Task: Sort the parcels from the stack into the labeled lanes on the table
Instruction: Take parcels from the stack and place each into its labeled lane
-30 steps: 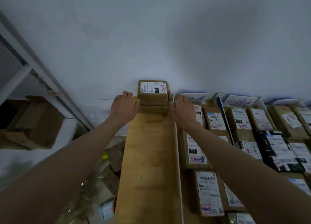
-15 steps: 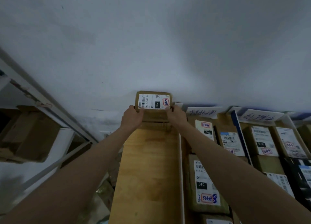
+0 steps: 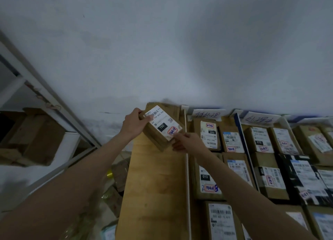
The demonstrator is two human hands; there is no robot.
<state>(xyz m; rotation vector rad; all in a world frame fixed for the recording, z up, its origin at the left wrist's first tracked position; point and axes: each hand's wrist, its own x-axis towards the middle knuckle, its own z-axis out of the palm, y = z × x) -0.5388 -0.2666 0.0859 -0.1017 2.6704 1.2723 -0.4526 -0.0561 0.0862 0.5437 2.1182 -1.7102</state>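
Your left hand [image 3: 133,124] and right hand [image 3: 187,142] clasp the small brown cardboard parcel [image 3: 162,127] with its white "150" label between them, lifted and tilted above the far end of the bare wooden table lane [image 3: 155,185]; beyond your right fingers lie rows of labelled brown parcels [image 3: 210,134].

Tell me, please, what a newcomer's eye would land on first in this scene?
Most striking is the brown parcel marked 150, held tilted between the left hand and right hand over the bare wooden lane. To its right, labeled parcels fill the neighbouring lanes below handwritten signs at the wall.
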